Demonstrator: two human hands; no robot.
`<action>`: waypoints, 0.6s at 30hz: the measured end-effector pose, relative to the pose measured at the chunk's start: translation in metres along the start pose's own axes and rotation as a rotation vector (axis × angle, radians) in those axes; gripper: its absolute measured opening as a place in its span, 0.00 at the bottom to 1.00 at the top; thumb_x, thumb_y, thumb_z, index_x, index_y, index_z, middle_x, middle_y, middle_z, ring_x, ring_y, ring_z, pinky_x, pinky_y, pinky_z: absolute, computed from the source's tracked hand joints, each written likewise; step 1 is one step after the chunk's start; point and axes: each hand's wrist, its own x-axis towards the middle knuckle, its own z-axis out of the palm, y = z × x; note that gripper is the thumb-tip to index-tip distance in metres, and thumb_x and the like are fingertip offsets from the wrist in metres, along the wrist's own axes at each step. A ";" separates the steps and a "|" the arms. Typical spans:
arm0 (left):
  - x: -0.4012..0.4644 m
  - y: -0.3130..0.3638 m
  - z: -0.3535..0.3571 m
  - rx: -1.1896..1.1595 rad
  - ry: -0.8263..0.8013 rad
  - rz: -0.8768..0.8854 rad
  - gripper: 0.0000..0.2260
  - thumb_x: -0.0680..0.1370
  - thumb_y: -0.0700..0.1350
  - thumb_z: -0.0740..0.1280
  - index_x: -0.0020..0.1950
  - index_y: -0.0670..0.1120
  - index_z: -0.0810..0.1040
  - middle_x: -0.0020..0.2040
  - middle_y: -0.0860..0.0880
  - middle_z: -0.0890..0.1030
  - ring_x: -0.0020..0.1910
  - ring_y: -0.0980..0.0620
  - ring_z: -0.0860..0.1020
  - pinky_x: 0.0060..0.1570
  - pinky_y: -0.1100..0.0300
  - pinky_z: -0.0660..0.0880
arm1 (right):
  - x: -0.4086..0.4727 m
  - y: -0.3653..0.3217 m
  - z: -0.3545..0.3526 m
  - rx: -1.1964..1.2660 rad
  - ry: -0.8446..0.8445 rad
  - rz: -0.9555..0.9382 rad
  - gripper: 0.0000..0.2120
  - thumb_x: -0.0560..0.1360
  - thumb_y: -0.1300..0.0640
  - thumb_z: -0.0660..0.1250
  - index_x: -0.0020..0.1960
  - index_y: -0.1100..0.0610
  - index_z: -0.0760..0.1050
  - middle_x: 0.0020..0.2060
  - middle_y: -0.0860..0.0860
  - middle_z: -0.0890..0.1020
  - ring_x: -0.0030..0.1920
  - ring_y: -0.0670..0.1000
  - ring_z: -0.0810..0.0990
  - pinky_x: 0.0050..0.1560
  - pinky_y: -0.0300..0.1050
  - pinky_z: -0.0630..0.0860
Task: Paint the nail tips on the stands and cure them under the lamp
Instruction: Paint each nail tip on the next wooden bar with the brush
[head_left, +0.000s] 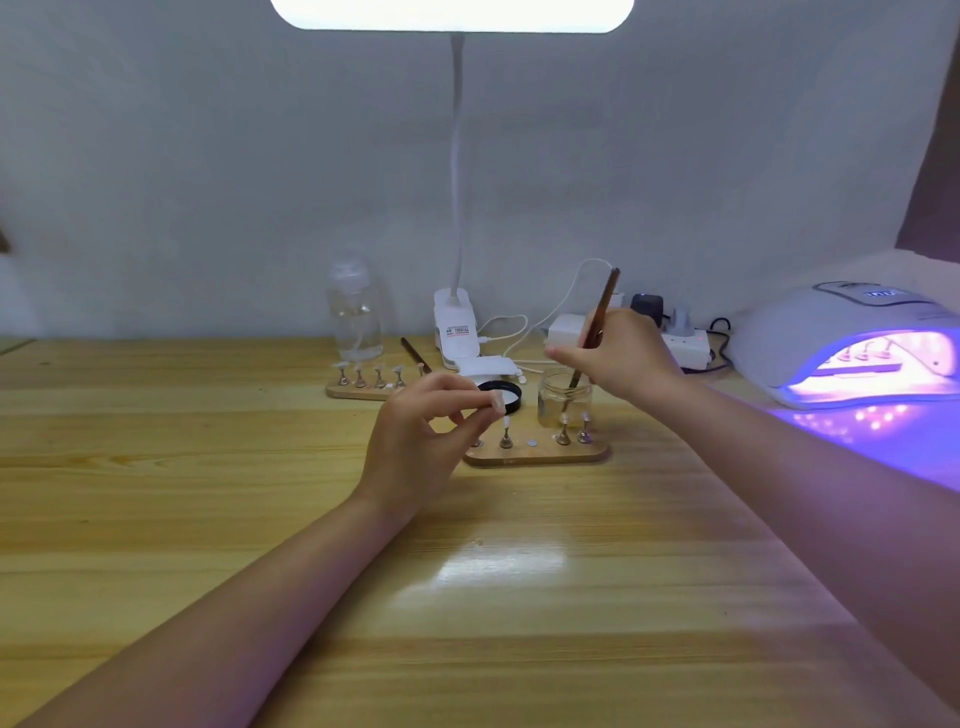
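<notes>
A: Where's the tip being worked on?

B: Pinched in the left hand (415, 447), between thumb and fingertips — a small pale tip (500, 403), lifted off its place. Just under those fingers sits the near board (537, 452), with one empty spot in the middle of its row of stands.

A: And the brush?

B: The right hand (618, 358) grips the brush (597, 322), fingers closed round the handle, bristle end down in the little jar (563, 397) just below its fingertips. Whether it's loading or rinsing, I can't tell.

A: How far along would you say?

B: Midway, I'd judge. One board of tips is inside the lit lamp (852, 343), off to the right of the brush hand, so that batch is curing. The near board is in hand — how many of its tips are painted is too small to see. A far board (358, 391), beyond the left fingers, holds another row; that and the curing of both look left to do.
</notes>
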 end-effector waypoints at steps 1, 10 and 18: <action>0.000 0.000 0.000 -0.004 -0.002 -0.006 0.10 0.69 0.38 0.72 0.47 0.48 0.80 0.37 0.50 0.79 0.35 0.54 0.73 0.36 0.70 0.70 | -0.001 0.001 0.001 -0.003 -0.010 0.003 0.18 0.72 0.48 0.70 0.36 0.64 0.76 0.27 0.51 0.76 0.34 0.51 0.77 0.33 0.39 0.68; 0.000 0.001 0.001 -0.011 0.007 -0.019 0.11 0.68 0.34 0.72 0.47 0.45 0.81 0.37 0.48 0.79 0.33 0.61 0.74 0.37 0.74 0.69 | 0.005 0.008 -0.022 0.228 0.229 0.153 0.18 0.72 0.50 0.70 0.28 0.56 0.70 0.18 0.45 0.74 0.20 0.33 0.71 0.23 0.24 0.63; 0.000 0.001 0.000 0.013 -0.014 -0.071 0.08 0.68 0.35 0.73 0.43 0.47 0.81 0.37 0.50 0.81 0.33 0.56 0.73 0.40 0.69 0.71 | -0.001 0.025 -0.024 0.307 0.247 0.230 0.16 0.73 0.49 0.69 0.29 0.54 0.71 0.16 0.42 0.74 0.26 0.40 0.71 0.30 0.38 0.64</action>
